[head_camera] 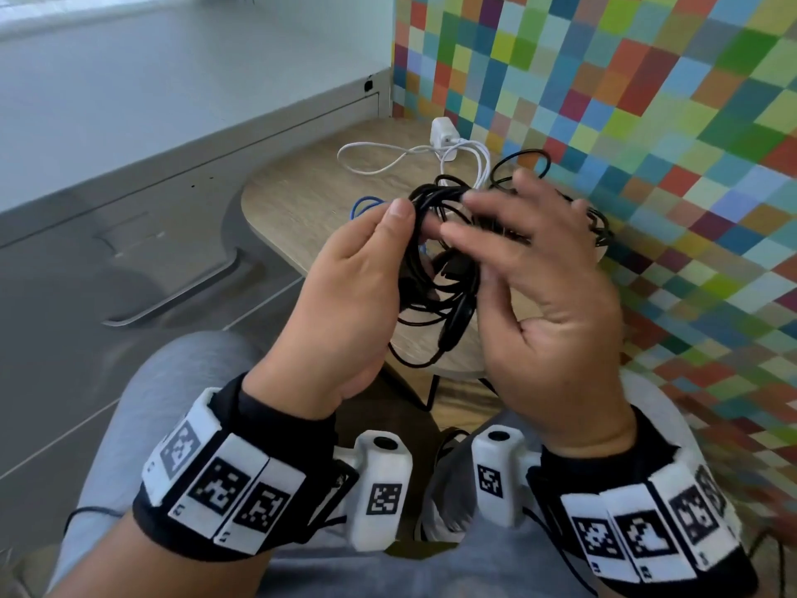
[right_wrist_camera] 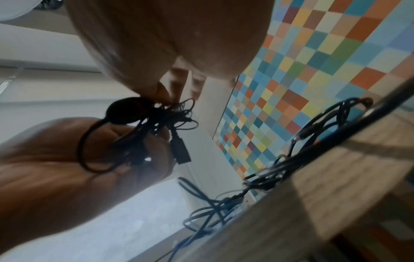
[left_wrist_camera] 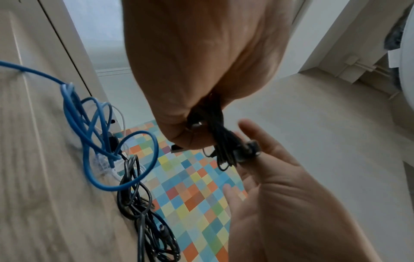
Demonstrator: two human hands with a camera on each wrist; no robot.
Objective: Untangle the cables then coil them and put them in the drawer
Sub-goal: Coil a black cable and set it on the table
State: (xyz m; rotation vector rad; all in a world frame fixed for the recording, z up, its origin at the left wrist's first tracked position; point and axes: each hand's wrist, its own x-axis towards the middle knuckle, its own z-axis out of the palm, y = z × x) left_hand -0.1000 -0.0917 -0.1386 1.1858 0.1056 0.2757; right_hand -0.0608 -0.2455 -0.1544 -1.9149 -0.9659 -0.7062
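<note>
My left hand [head_camera: 384,252] grips a coiled bundle of black cable [head_camera: 431,269] above the small wooden table [head_camera: 302,200], thumb on top. A USB plug [right_wrist_camera: 181,150] and a dark bulb-shaped end hang out of the bundle [right_wrist_camera: 143,127]. My right hand [head_camera: 539,274] is beside it with its fingers straight and spread, blurred, touching the bundle [left_wrist_camera: 215,134] from the right. On the table lie a blue cable [left_wrist_camera: 89,127], a white cable [head_camera: 375,157] with a white charger [head_camera: 444,135], and more black cables [left_wrist_camera: 143,221], partly tangled together.
A grey cabinet with shut drawer fronts and a long metal handle [head_camera: 172,299] stands to the left of the table. A wall of coloured squares [head_camera: 647,123] runs close behind and to the right. My knees in grey trousers are below the hands.
</note>
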